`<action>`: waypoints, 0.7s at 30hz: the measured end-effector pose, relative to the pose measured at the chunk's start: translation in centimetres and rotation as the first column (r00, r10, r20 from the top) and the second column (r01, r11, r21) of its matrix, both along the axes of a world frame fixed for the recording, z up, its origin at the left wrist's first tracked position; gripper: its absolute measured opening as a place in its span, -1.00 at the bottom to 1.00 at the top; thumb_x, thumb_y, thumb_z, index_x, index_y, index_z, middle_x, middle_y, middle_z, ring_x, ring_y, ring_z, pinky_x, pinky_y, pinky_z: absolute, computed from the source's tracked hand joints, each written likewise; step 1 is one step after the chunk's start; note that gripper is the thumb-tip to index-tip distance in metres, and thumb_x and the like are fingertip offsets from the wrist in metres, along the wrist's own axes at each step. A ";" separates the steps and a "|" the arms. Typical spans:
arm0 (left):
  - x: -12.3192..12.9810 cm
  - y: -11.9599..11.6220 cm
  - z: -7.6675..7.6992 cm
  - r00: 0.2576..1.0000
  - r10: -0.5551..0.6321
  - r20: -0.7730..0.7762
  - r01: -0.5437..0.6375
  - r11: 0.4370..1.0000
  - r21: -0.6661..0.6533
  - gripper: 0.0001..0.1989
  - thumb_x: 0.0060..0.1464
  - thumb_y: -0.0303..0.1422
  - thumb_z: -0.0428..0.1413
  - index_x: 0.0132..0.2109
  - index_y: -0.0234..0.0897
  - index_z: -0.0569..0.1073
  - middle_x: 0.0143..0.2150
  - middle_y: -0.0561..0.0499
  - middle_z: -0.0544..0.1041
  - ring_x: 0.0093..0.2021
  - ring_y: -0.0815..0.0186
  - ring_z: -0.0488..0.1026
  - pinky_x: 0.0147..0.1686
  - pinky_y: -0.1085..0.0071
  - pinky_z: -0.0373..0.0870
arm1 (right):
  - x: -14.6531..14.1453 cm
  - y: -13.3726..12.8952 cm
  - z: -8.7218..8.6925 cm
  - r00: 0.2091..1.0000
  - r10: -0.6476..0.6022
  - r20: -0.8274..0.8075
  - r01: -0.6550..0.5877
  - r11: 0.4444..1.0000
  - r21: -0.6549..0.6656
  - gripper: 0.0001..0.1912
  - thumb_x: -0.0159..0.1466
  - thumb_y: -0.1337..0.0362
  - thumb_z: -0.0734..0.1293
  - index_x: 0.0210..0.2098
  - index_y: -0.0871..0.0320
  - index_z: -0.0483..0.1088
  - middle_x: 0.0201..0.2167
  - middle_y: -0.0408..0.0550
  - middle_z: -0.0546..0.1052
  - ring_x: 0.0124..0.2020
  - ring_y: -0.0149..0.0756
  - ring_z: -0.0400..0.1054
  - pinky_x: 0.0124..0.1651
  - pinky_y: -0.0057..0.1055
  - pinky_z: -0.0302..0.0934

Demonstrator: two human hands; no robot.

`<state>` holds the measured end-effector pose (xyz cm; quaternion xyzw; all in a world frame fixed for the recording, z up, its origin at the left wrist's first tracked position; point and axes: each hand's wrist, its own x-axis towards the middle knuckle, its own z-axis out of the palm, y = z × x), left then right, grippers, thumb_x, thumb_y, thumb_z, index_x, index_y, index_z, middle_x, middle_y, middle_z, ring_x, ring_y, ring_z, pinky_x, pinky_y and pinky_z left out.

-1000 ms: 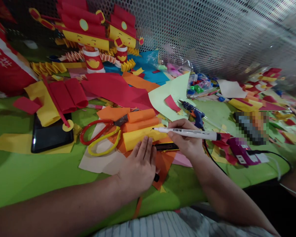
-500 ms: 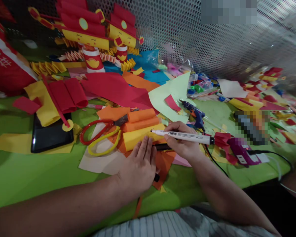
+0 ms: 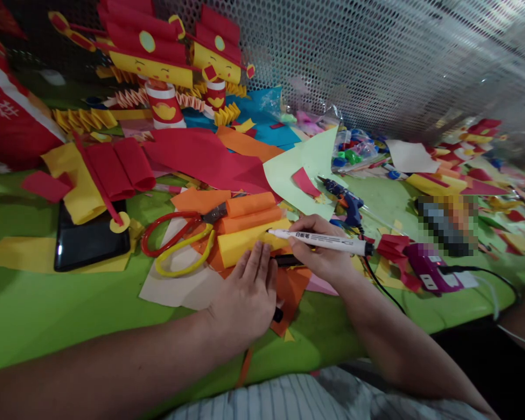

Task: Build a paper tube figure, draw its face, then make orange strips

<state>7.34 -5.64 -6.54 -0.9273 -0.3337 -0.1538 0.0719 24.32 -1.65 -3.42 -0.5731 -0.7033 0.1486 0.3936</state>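
Beneath the flat fingers [image 3: 254,258] of the left hand [image 3: 244,297] lies a curved roll of yellow paper [image 3: 240,243]; these fingers are extended, pressing on it and gripping nothing. Just to their right, the fingers of the right hand [image 3: 321,251] are pinched narrowly around a white marker with a black end [image 3: 328,241], its tip at the roll's upper face. The step in hand looks like drawing on that face; any ink there is too small to judge. The next move seems to call for a short, light stroke from the right fingers while the left ones brace the roll, since curved paper could turn or dent. Beyond the left fingers, orange paper rolls [image 3: 249,221] lie beside the yellow one, with red-and-yellow-handled scissors [image 3: 214,214] to their left. Past the right fingers, a dark blue glue gun [image 3: 349,201] rests on the green-covered bench [image 3: 48,306]. Farther beyond stand red-and-yellow paper figures [image 3: 157,69].
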 end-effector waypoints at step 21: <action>0.1 0.0 0.0 0.999 0.013 -0.029 -0.013 1.000 -0.004 -0.56 0.16 -0.34 -0.08 0.05 -0.60 0.42 0.13 -0.44 0.36 0.16 -0.06 0.31 0.06 0.14 0.30 | 0.0 -0.2 -0.1 1.000 0.002 0.020 -0.003 0.999 0.044 -0.93 0.05 0.24 0.28 -0.48 0.09 0.35 -0.62 -0.18 0.45 -0.65 -0.41 0.26 -0.54 -0.44 0.15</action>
